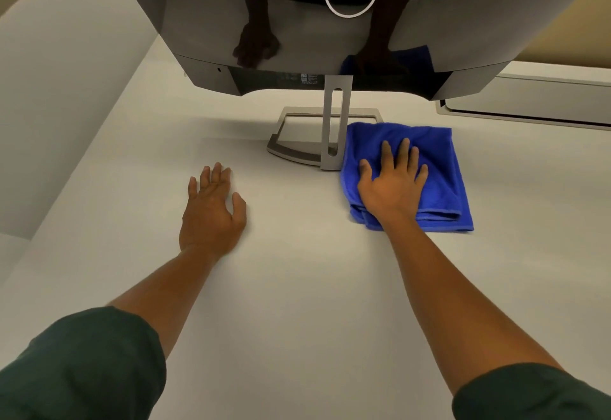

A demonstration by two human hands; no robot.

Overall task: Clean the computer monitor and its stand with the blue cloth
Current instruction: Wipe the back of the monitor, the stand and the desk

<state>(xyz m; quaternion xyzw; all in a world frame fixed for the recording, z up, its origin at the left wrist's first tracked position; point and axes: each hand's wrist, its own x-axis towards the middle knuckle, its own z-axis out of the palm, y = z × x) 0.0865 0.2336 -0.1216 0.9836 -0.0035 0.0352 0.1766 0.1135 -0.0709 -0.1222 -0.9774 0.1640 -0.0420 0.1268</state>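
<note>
A monitor (pixel 211 23) with a glossy dark back and a round logo fills the top of the view; both of my hands are mirrored in it. Its silver stand (pixel 334 128) rises from an open rectangular base on the white table. A folded blue cloth (pixel 439 168) lies just right of the stand's post, its left edge touching the base. My right hand (pixel 391 181) rests flat on the cloth with fingers spread. My left hand (pixel 211 208) lies flat on the bare table, left of the stand, holding nothing.
The white table (pixel 297 287) extends toward me and to the left, where its edge meets a pale wall. A flat white device (pixel 529 102) sits at the back right behind the monitor.
</note>
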